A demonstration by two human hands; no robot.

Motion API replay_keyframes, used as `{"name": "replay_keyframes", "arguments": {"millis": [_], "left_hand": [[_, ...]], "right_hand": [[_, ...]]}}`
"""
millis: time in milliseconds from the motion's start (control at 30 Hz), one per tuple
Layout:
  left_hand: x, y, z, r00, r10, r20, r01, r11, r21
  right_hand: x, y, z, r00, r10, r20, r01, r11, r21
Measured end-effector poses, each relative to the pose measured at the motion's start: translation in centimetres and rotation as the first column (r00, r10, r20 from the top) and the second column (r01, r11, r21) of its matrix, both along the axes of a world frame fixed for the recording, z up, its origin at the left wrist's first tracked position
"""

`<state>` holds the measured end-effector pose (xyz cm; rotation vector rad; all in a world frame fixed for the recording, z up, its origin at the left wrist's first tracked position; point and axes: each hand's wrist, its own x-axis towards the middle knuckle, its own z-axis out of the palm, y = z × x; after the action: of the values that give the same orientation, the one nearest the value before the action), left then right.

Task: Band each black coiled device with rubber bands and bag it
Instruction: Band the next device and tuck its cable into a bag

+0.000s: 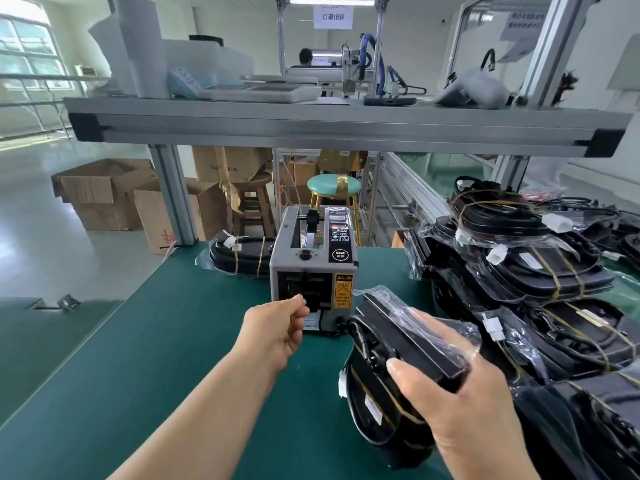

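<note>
From your head camera, the green-matted table [145,341] lies bare to the left of your arms, its left edge running diagonally toward the floor, while a heap of bagged black coiled devices [540,278] crowds the right side. Your right hand [460,407] grips a black coiled device in a clear plastic bag [391,362], held just above the mat near the front edge; tan rubber bands cross its lower part. Your left hand [277,327] pinches at the slot of the grey boxy tape dispenser [311,265] at mid-table.
</note>
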<state>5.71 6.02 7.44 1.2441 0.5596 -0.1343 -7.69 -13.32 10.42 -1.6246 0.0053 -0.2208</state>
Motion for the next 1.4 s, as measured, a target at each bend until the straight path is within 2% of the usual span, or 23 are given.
{"name": "replay_keyframes", "arguments": {"millis": [167,300,433,500,567,633,667,733,800,900,967,1100,1200,1400], "left_hand": [[1.3,-1.2,0.6,0.993,0.044,-0.108,-0.066,0.975,-0.213],[2.2,-2.2,1.0,0.980,0.140,-0.139,-0.177,0.937,-0.303],[2.1,-2.7,1.1,0.965,0.238,-0.107,-0.260,0.901,-0.348],[1.2,-2.6,1.7,0.963,0.268,-0.030,-0.264,0.914,-0.306],[-0.8,-2.3,2.6,0.958,0.248,0.143,-0.210,0.948,-0.238],[-4.2,-1.9,3.8,0.915,0.095,0.392,-0.046,0.990,-0.131],[-6.1,-1.8,4.3,0.866,-0.023,0.500,0.052,0.998,-0.043],[-9.6,-1.7,5.4,0.755,-0.248,0.606,0.208,0.968,0.137],[-11.5,-1.7,6.0,0.695,-0.399,0.598,0.276,0.916,0.290],[-12.3,-1.9,6.8,0.671,-0.505,0.543,0.252,0.844,0.473],[-12.4,-2.1,7.2,0.661,-0.530,0.532,0.223,0.815,0.535],[-12.7,-2.4,7.4,0.656,-0.549,0.518,0.208,0.791,0.575],[-12.9,-2.5,7.6,0.670,-0.547,0.501,0.202,0.784,0.586],[-13.2,-2.5,7.9,0.689,-0.535,0.488,0.172,0.776,0.607]], "right_hand": [[-0.5,0.5,-0.1,0.999,-0.021,0.043,0.023,0.999,-0.047],[-0.7,0.5,-0.1,0.999,-0.002,0.045,0.004,0.998,-0.056],[-1.3,0.8,0.2,0.997,0.047,0.056,-0.044,0.998,-0.053],[-1.8,1.0,0.7,0.996,0.032,0.079,-0.028,0.998,-0.048],[-1.9,0.9,1.1,0.994,-0.027,0.110,0.035,0.997,-0.071],[-1.8,0.7,1.2,0.989,-0.082,0.121,0.095,0.990,-0.106],[-1.7,0.8,1.2,0.988,-0.099,0.116,0.113,0.987,-0.119],[-1.5,1.2,1.4,0.983,-0.138,0.124,0.151,0.983,-0.107],[-1.3,1.7,1.4,0.970,-0.178,0.168,0.195,0.976,-0.092],[-0.9,2.0,1.8,0.965,-0.188,0.185,0.229,0.945,-0.234],[-0.8,1.9,2.2,0.962,-0.167,0.216,0.232,0.917,-0.326],[-0.5,2.2,2.3,0.934,-0.168,0.316,0.287,0.877,-0.385],[-0.4,2.3,1.9,0.906,-0.251,0.340,0.362,0.877,-0.318],[-0.9,3.0,1.0,0.928,-0.316,0.196,0.343,0.931,-0.126]]}}
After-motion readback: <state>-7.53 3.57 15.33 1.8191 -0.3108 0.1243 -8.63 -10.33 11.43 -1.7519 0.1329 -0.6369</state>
